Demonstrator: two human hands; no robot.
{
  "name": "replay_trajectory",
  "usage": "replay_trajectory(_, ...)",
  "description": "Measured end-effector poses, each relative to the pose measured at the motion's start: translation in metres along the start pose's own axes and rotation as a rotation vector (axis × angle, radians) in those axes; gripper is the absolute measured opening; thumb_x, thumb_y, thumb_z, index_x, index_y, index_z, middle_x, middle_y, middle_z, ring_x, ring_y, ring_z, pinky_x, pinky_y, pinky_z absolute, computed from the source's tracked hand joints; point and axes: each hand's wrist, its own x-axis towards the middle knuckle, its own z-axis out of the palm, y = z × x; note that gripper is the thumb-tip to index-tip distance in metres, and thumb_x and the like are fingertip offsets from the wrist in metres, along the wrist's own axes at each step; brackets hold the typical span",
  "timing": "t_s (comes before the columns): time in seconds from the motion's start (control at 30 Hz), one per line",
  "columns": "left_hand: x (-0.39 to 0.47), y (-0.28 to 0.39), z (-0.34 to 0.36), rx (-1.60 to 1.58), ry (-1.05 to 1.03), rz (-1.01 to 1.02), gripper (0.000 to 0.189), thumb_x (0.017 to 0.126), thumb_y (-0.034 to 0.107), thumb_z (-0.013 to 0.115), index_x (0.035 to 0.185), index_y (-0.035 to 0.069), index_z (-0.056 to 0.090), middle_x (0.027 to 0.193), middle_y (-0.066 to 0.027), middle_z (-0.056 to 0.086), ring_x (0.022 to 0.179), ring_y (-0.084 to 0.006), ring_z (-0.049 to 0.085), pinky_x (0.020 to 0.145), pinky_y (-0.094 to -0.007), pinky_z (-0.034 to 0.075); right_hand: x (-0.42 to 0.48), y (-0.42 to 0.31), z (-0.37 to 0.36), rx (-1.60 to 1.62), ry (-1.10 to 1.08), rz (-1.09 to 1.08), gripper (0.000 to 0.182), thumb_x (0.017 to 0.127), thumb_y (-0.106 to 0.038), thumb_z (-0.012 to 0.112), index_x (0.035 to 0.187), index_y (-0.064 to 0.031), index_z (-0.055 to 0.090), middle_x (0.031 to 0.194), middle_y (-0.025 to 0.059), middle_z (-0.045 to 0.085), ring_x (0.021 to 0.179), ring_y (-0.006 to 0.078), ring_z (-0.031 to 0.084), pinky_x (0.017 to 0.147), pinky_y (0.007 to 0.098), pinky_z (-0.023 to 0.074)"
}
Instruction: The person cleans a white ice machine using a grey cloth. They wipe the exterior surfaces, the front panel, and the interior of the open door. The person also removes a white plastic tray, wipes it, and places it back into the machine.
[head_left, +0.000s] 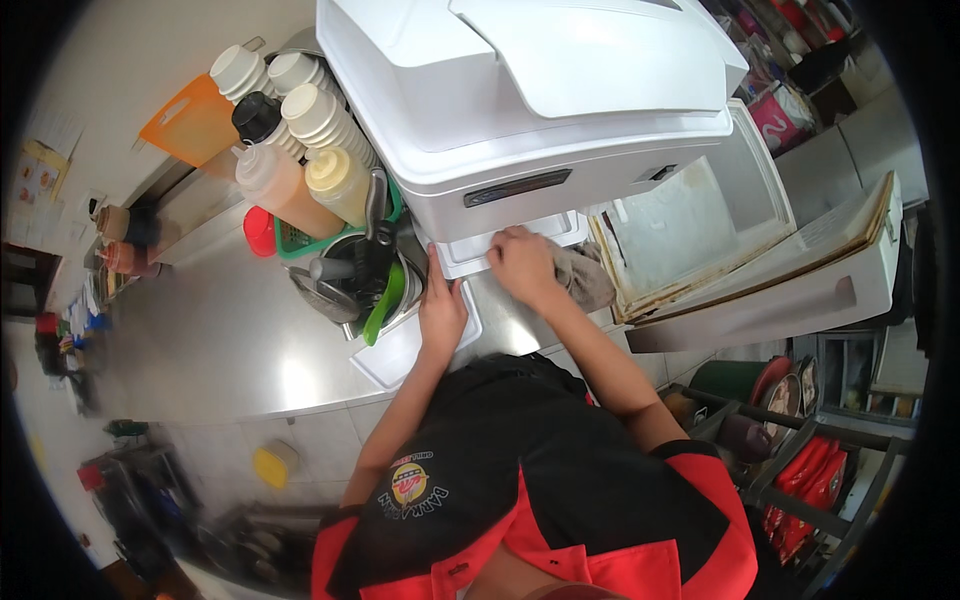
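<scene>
A large white plastic appliance (480, 180) with a slanted lid stands on the steel counter. Under its front edge lies a white plastic tray (469, 255). My left hand (442, 311) rests at the tray's left corner, fingers extended and pointing towards the appliance. My right hand (521, 262) is bent over the tray's front right part, its fingertips partly hidden; whether it grips anything is unclear. Beside it, a grey-brown cloth (581, 277) lies crumpled. Partly beneath my left forearm is a flat white lid or tray (397, 349) near the counter edge.
On the left stand a metal container of utensils with a green spoon (384, 304), a green basket (296, 241) with squeeze bottles (281, 187), and stacked white cups (319, 116). An open chest freezer (765, 300) stands right, above a shelf rack (795, 502) in the picture.
</scene>
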Motion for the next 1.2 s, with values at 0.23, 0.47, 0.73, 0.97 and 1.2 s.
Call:
replay_trajectory(0.23, -0.001, -0.004, -0.001, 0.000, -0.025, 0.002, 0.069, 0.087, 0.003, 0.056, 0.145, -0.006, 0.021, 0.144, -0.0292, 0.036, 0.121, -0.0449, 0.049, 0.095, -0.0443, 0.048, 0.008, -0.032, 0.028, 0.441, -0.194, 0.100, 0.020, 0.082, -0.021, 0.061, 0.086, -0.0043, 0.071, 0.087, 0.0116, 0.066, 0.084, 0.0271, 0.064, 0.076, 0.0410, 0.0493)
replay_trajectory(0.47, 0.000, -0.004, 0.000, -0.002, -0.029, 0.006, 0.070, 0.087, 0.003, 0.056, 0.146, -0.006, 0.018, 0.145, -0.0288, 0.035, 0.122, -0.0448, 0.048, 0.095, -0.0443, 0.048, 0.027, -0.023, 0.017, 0.652, -0.243, 0.351, 0.027, 0.088, -0.026, 0.063, 0.101, -0.0036, 0.071, 0.094, 0.0167, 0.070, 0.084, 0.0270, 0.067, 0.077, 0.0339, 0.0510)
replay_trajectory(0.73, -0.001, -0.002, 0.002, -0.002, -0.028, -0.004, 0.071, 0.087, 0.004, 0.056, 0.146, -0.005, 0.018, 0.144, -0.0289, 0.036, 0.121, -0.0446, 0.049, 0.094, -0.0449, 0.048, 0.018, -0.039, 0.023, 0.580, -0.150, 0.182, 0.022, 0.090, -0.021, 0.059, 0.100, -0.0043, 0.069, 0.087, 0.0164, 0.069, 0.082, 0.0325, 0.066, 0.074, 0.0391, 0.0528)
replay_trajectory(0.97, -0.002, -0.005, 0.002, 0.025, -0.033, -0.016, 0.073, 0.086, 0.003, 0.057, 0.147, -0.004, 0.018, 0.142, -0.0293, 0.038, 0.120, -0.0448, 0.049, 0.093, -0.0452, 0.049, 0.006, -0.042, 0.032, 0.328, -0.039, -0.028, 0.012, 0.088, -0.015, 0.055, 0.085, -0.0057, 0.061, 0.077, 0.0179, 0.065, 0.080, 0.0358, 0.063, 0.068, 0.0461, 0.0499)
replay_trajectory(1.2, -0.001, -0.001, 0.002, 0.026, -0.027, -0.014, 0.073, 0.087, 0.003, 0.057, 0.147, -0.003, 0.017, 0.143, -0.0285, 0.038, 0.118, -0.0451, 0.051, 0.091, -0.0443, 0.050, 0.031, -0.011, 0.033, 0.416, -0.379, 0.039, 0.021, 0.096, -0.020, 0.046, 0.094, -0.0051, 0.061, 0.086, 0.0155, 0.065, 0.081, 0.0347, 0.062, 0.075, 0.0435, 0.0476)
